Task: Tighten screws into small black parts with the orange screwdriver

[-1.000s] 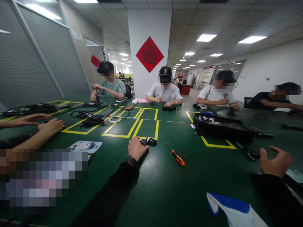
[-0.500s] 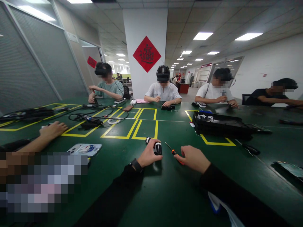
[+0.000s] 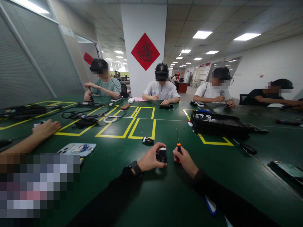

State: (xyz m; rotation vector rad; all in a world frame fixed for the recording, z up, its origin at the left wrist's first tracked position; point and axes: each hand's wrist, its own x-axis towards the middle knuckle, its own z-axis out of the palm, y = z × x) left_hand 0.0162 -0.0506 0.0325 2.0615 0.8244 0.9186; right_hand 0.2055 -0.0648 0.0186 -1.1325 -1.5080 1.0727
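Note:
My left hand (image 3: 151, 158), with a dark band at the wrist, grips a black cylindrical object with a white ring (image 3: 163, 154) near the table surface. To its right my right hand (image 3: 187, 160) is closed around the handle of an orange and black screwdriver (image 3: 179, 148), whose thin shaft points up and away from me. A second black piece with a white end (image 3: 148, 141) lies on the green table (image 3: 118, 176) just beyond my left hand. The screwdriver tip touches nothing.
A black tray with small parts (image 3: 217, 123) stands at the right, with another screwdriver (image 3: 248, 148) beside it. Cables (image 3: 85, 119) and a phone (image 3: 79, 149) lie at the left, near another person's hand (image 3: 48, 128). Several people sit across the table.
My right hand has turned the screwdriver from a leftward slant to nearly upright and moved closer to my left hand. My left hand has shifted slightly right, away from the second black piece.

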